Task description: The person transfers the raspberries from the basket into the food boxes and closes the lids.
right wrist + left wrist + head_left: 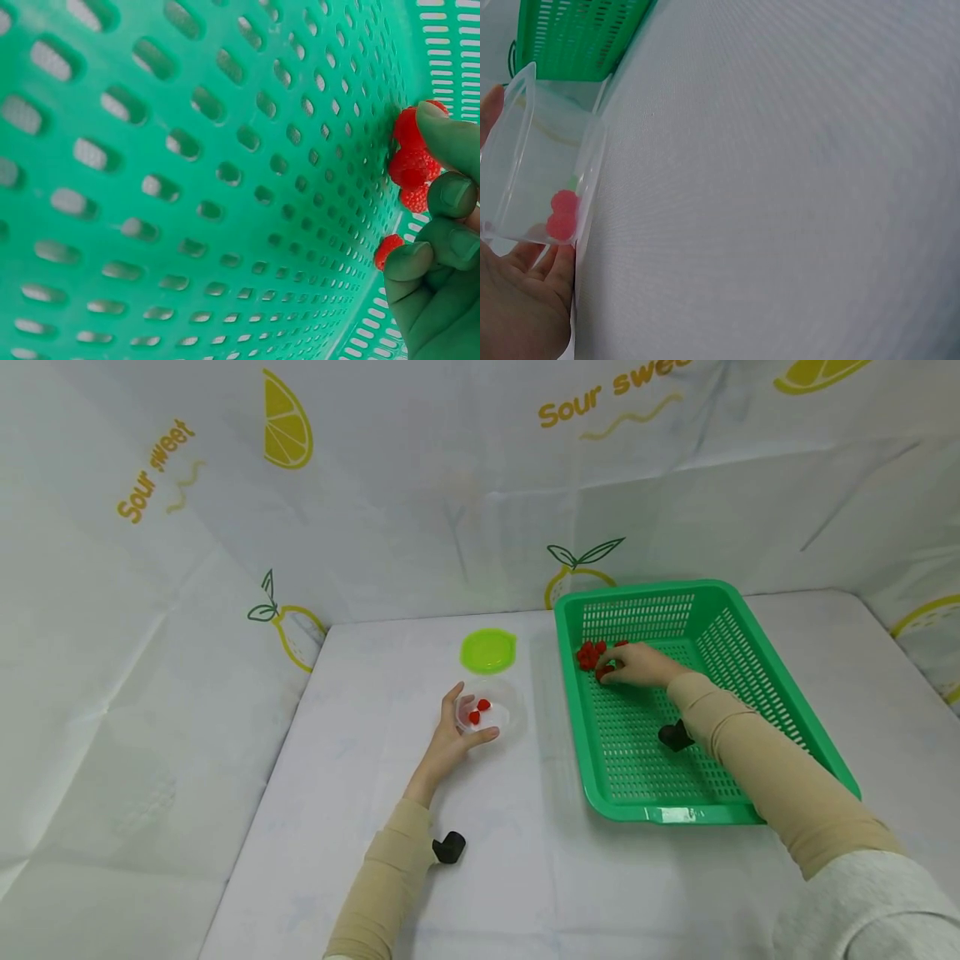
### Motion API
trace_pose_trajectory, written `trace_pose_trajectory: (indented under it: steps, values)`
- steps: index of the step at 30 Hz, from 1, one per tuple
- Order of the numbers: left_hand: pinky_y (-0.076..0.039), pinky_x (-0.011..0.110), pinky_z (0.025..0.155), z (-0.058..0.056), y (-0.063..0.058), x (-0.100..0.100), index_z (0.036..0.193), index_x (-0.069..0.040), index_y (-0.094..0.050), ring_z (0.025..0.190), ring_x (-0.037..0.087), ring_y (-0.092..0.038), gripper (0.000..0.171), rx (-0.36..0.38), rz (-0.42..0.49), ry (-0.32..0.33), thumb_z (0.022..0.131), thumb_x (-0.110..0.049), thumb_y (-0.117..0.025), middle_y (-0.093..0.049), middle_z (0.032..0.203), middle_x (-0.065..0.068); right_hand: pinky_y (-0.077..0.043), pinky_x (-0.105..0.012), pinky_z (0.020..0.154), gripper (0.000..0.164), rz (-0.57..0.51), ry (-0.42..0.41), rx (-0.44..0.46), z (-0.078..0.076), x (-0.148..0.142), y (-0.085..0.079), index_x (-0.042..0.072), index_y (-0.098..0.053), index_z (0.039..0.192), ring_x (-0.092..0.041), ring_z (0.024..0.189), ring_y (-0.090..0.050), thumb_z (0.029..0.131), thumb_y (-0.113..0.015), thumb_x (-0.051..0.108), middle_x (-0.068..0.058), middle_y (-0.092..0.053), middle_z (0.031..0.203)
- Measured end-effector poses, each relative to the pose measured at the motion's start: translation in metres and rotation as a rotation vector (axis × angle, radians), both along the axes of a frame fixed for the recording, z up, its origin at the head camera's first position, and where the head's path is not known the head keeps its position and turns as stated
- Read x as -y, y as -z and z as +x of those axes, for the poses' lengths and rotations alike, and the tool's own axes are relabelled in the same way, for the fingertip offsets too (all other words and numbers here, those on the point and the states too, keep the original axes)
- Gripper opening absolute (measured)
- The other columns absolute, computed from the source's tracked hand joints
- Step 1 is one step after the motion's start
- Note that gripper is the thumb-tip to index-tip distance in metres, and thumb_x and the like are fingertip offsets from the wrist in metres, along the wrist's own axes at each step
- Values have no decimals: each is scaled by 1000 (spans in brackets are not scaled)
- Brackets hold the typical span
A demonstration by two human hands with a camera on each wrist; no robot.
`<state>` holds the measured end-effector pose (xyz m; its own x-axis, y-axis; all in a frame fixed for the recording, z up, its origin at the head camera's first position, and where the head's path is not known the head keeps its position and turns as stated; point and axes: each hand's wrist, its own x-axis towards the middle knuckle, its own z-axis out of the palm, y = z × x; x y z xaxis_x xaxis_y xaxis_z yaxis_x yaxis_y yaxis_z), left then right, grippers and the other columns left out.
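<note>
My left hand grips the side of a clear plastic tub on the white-covered table, thumb on the near side and fingers on the far side. Two red raspberries lie on the tub's floor; the left wrist view also shows these raspberries through its wall. Reaching into a green slotted basket, my right hand pinches a raspberry at the left side. Against that wall sits a cluster of raspberries. In the right wrist view, thumb and curled fingers partly cover the raspberries.
A lime-green lid lies just behind the tub. Behind the table hangs a white cloth with lemon prints. The basket's raised rim surrounds the right hand, and its floor stretches toward me.
</note>
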<state>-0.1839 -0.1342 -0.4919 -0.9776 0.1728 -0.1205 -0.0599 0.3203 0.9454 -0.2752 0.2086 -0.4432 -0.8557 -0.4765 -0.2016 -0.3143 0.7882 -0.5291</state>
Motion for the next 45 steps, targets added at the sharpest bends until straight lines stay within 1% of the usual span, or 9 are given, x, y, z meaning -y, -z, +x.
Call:
trace_pose_trajectory:
  steps: [4,7,11,21,23,29,35,40,45]
  values:
    - [-18,51,116,3,-11,0,147,-31,-7,141,20,-27,97,29,8,27,78,-31,-74,-29,150,3,-48,-40,72,32,0,-14,-1,0,-1,0,4,-61,117,-25,88,-58,90,-61,20,-18,-62,108]
    - [-17,51,117,3,-11,0,148,-29,-6,142,21,-25,98,40,1,36,78,-30,-74,-28,151,4,-48,-39,72,31,-13,-15,-1,1,-2,-1,3,-61,117,-24,87,-57,90,-61,18,-18,-61,107]
    - [-19,51,116,-1,0,0,146,-34,-8,140,18,-28,96,8,-14,13,77,-35,-75,-31,149,-1,-46,-35,68,31,-31,-11,11,0,-2,-4,3,-61,116,-21,81,-55,90,-61,18,-15,-62,102]
    - [-22,49,115,-2,2,-1,146,-33,-11,138,17,-31,96,-11,-4,-5,75,-36,-76,-35,146,-2,-37,-30,57,29,-67,7,45,-1,-7,-12,5,-61,115,-14,58,-40,91,-60,21,-9,-54,71]
    - [-21,50,115,-1,2,-1,146,-34,-11,138,17,-31,96,-10,-1,-4,75,-36,-76,-34,146,-2,-37,-30,56,30,-73,5,51,0,-7,-14,6,-61,116,-14,57,-38,91,-60,23,-10,-54,70]
    - [-21,49,116,-1,0,0,145,-37,-11,138,16,-31,95,-7,-4,1,75,-36,-76,-34,146,-2,-38,-31,60,33,-88,12,33,7,-9,-24,9,-59,120,-16,66,-43,92,-58,26,-12,-60,84]
    - [-23,45,116,-2,-1,2,144,-37,-11,138,16,-31,95,2,-3,15,75,-33,-76,-36,145,-2,-33,-31,58,35,-109,28,42,12,-10,-32,9,-58,124,-13,58,-33,93,-57,26,-2,-43,59]
    - [-24,45,116,-3,-1,2,145,-37,-11,138,17,-32,95,3,-1,20,76,-33,-76,-36,145,-3,-32,-31,56,35,-153,77,55,10,-7,-39,12,-58,123,-12,54,-27,92,-59,27,3,-33,55]
    - [-23,46,116,-3,0,2,144,-38,-11,138,17,-32,95,4,-3,18,75,-32,-76,-37,145,-3,-34,-31,58,35,-191,85,51,9,-5,-46,12,-59,121,-11,54,-27,91,-59,30,2,-35,56]
